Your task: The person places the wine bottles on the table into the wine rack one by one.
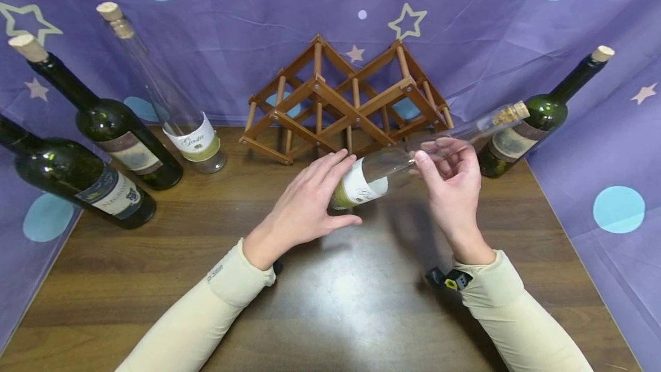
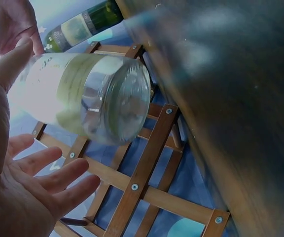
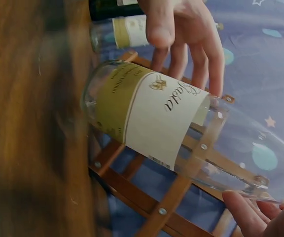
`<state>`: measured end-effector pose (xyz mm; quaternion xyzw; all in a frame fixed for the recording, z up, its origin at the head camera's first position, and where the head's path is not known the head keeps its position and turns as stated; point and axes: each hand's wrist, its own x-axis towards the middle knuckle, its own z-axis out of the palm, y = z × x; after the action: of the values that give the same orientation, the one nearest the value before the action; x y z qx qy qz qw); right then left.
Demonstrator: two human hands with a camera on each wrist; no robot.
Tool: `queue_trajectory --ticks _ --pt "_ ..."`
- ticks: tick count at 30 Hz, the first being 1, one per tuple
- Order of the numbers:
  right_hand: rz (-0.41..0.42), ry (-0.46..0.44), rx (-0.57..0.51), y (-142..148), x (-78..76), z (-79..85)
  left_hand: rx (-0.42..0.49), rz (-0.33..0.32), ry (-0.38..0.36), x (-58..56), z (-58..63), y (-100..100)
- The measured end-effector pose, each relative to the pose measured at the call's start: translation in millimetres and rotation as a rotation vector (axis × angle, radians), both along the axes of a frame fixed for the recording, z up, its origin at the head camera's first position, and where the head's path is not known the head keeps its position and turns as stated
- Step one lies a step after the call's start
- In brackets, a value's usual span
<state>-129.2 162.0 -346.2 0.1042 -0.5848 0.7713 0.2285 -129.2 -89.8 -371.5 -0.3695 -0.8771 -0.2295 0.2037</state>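
Observation:
A clear glass wine bottle (image 1: pixel 360 186) with a white and olive label lies tilted in the air, its corked neck pointing right and its base left. My right hand (image 1: pixel 455 194) holds it around the shoulder, thumb on the near side. Beside the base, my left hand (image 1: pixel 302 205) is spread with the fingers extended and the thumb apart. In the left wrist view, the left fingers (image 2: pixel 58 180) are spread below the bottle's round base. From the right wrist, the label (image 3: pixel 154 116) faces the camera.
A folding wooden wine rack (image 1: pixel 356 111) stands at the back of the wooden table (image 1: pixel 341 314). To the left are two dark corked bottles (image 1: pixel 129 145) and another clear bottle (image 1: pixel 193 142). One green corked bottle (image 1: pixel 521 136) stands at the right, close to the held bottle's neck.

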Motion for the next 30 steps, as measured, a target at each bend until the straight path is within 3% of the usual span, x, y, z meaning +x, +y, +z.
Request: queue_trajectory --ticks 30 --pt "0.104 -0.082 -0.070 -27 10.8 -24.9 -0.059 0.046 -0.030 -2.5 -10.0 0"
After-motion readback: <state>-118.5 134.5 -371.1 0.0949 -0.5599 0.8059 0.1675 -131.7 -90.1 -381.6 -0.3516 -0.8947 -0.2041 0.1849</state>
